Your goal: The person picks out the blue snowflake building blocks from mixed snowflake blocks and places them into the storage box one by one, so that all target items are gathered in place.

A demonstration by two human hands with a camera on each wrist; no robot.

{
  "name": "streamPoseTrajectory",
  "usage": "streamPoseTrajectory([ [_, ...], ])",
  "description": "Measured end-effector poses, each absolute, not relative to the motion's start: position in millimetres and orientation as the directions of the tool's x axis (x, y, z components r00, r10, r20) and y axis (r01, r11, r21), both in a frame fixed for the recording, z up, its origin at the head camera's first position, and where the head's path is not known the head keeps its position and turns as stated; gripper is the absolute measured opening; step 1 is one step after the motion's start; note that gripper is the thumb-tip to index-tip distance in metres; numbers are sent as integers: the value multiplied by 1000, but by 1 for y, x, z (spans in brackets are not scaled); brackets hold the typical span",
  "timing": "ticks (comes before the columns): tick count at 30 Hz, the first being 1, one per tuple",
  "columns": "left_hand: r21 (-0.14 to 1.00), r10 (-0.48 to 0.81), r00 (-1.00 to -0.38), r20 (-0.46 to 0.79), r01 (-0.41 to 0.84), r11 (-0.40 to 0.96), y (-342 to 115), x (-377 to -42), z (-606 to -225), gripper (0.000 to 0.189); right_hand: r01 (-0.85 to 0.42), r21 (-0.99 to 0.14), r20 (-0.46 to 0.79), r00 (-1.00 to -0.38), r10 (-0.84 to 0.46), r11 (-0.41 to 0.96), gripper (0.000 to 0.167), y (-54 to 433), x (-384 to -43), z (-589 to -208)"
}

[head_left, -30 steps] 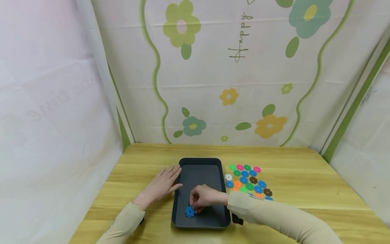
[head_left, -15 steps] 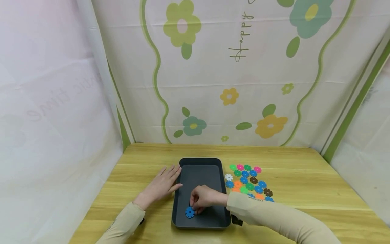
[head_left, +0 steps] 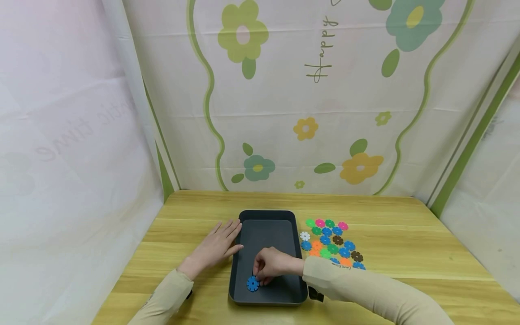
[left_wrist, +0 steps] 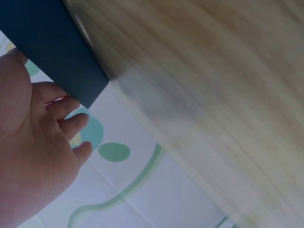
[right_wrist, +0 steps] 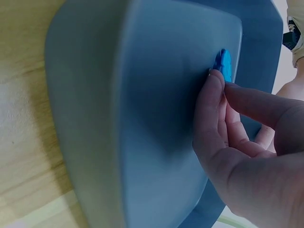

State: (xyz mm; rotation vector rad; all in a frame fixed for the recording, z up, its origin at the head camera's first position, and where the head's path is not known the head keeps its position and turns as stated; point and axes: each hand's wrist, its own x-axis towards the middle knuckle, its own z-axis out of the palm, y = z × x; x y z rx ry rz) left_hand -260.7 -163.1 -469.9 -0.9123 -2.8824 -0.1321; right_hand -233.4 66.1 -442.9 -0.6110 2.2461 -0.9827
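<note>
My right hand [head_left: 274, 262] reaches into a dark grey tray [head_left: 268, 295] and pinches a blue notched snowflake disc [head_left: 253, 284] between thumb and forefinger. The disc is close over the tray floor, near the front left corner. From the right wrist view, the blue disc [right_wrist: 224, 64] appears nearly edge-on beyond the fingertips, partly covered by them. My left hand [head_left: 215, 243] lies along the tray's left side with fingers extended. In the left wrist view, its fingers [left_wrist: 71, 124] rest against the tray's outer wall [left_wrist: 57, 52].
Right of the tray, several loose snowflake discs in blue, green, orange, pink, brown and white [head_left: 305, 236] lie spread on the wooden table [head_left: 406, 234]. The right sleeve [head_left: 365, 282] passes in front of the nearest ones. A flower-printed cloth [head_left: 280, 90] hangs behind the table.
The blue disc has shifted very slightly toward the tray's near edge in the right hand's pinch. The left hand, the tray and the loose discs have stayed in place.
</note>
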Motion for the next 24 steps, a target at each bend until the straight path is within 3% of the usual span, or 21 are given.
streamPoseTrajectory([
  [12,50,560,-818,131,570,820,-163,-261,-471,65,-170,-774,-325,-720,-613,609,6,72,-235,-441],
  [24,63,552,-823,136,563,824,-164,-261,-472,68,-197,-811,-227,-762,-606,551,4,104,-236,-427],
])
